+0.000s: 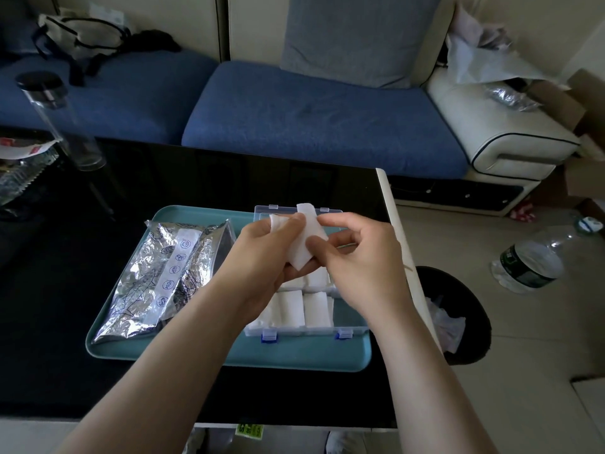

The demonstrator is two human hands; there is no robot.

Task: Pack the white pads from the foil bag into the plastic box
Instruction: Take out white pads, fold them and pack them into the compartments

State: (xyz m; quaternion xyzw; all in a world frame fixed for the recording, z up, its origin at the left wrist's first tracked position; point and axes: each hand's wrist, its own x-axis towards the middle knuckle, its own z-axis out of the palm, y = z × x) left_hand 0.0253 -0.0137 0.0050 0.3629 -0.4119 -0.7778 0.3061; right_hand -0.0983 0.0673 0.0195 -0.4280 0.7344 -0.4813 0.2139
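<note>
A blue-green tray (294, 357) sits on the dark table (82, 355). On its right side is the plastic box (304, 331), with white pads (316, 309) in rows near its front edge. Above the box, the left hand (262, 257) and right hand (363, 260) meet, and both pinch the held pad (307, 247) between them. The foil bag (157, 280) lies on the tray's left side, beside the left hand.

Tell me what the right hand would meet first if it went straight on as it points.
Probably the white pad, which the right hand now pinches, then the left hand behind it.
</note>
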